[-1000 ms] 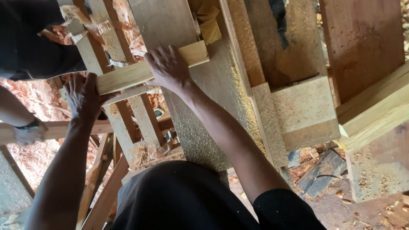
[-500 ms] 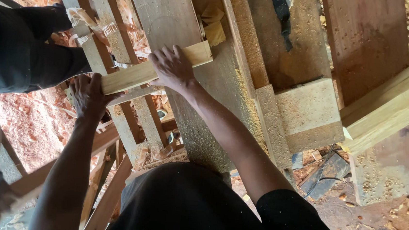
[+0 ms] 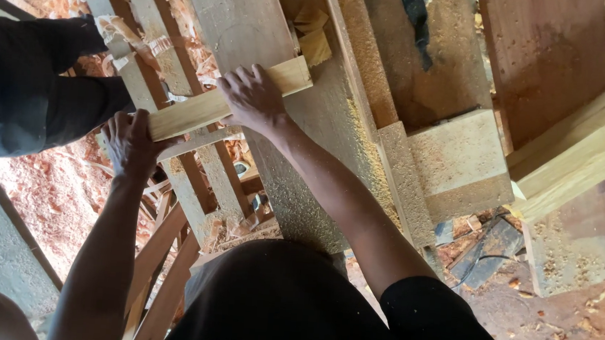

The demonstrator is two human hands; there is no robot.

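A pale wooden plank (image 3: 206,108) lies across the sawdust-covered machine table (image 3: 301,191). My left hand (image 3: 130,143) grips the plank's near left end. My right hand (image 3: 254,98) presses flat on top of the plank near its middle. The plank's far end (image 3: 292,76) rests beside a wooden fence strip (image 3: 356,88) running along the table.
Another person in dark clothing (image 3: 28,91) stands at the left. Wooden frame slats (image 3: 186,182) sit below the plank. Reddish shavings (image 3: 42,193) cover the floor at left. Thick timber blocks (image 3: 454,160) and a beam (image 3: 585,142) lie to the right.
The view has shifted slightly. The other person at left has drawn back, and the long stick and hand seen near them earlier are out of view. My hands stay on the plank.
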